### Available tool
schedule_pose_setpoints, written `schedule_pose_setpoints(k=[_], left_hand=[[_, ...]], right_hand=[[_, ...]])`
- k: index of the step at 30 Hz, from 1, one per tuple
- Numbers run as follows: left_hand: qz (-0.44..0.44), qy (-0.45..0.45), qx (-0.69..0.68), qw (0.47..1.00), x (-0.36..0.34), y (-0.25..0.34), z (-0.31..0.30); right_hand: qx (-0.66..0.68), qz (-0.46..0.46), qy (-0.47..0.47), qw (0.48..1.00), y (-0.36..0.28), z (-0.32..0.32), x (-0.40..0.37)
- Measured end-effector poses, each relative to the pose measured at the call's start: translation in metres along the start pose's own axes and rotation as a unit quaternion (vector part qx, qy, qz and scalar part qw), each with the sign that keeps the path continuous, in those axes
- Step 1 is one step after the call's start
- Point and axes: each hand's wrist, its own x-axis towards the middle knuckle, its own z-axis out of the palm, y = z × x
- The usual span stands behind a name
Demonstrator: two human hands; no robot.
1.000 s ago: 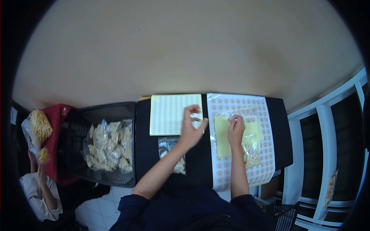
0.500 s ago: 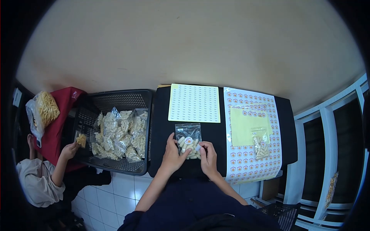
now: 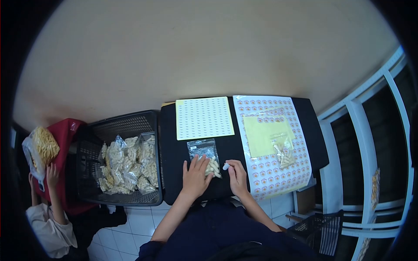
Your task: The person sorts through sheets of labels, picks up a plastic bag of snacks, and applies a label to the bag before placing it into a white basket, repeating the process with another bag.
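My left hand (image 3: 196,176) lies flat and released, fingers spread, palm down on the lower end of a small clear zip bag (image 3: 203,153). It grasps nothing, just presses the bag onto the black table (image 3: 172,139). The bag lies flat in front of me, mid-table near the front edge, with short pale stick snacks bunched in its lower half under my fingertips. My right hand (image 3: 237,177) is just right of the bag, thumb and forefinger pinched on a small white piece (image 3: 225,166), too small to tell what it is. The piece is by the bag's lower right corner, touching or not I cannot tell

Behind the bag a pale yellow sheet (image 3: 203,117) of tiny printed labels in rows lies flat on the table. Right of it a long white sheet (image 3: 261,106) of round orange stickers overhangs the table's front edge. On that sheet: a plain yellow paper (image 3: 263,135), and a second small clear bag (image 3: 283,151) of the same snacks overlapping the paper's lower right corner

Left of the table, right against its side, a black mesh basket (image 3: 130,122) holds a heap of filled clear bags (image 3: 126,163), same pale snacks, piled toward its right half. Far left, another person's hand (image 3: 52,172) is raised at a big clear bag (image 3: 41,145) of loose yellow snacks, red cloth (image 3: 67,130) beside it
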Motion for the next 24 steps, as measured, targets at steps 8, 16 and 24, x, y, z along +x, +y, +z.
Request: schedule_pose_setpoints(k=[8, 16, 24], left_hand=[[-0.07, 0.101, -0.079, 0.989, -0.002, 0.004, -0.002], [-0.219, 0.106, -0.242, 0.939, 0.003, 0.01, 0.021], [-0.133, 0.144, -0.62, 0.76, 0.008, 0.048, 0.039]], right_hand=[[-0.196, 0.007, 0.122, 0.973, 0.019, -0.073, -0.001], [-0.204, 0.272, 0.126, 0.932, 0.103, -0.219, 0.031], [0.012, 0.224, 0.088, 0.971, 0.112, -0.229, 0.036]])
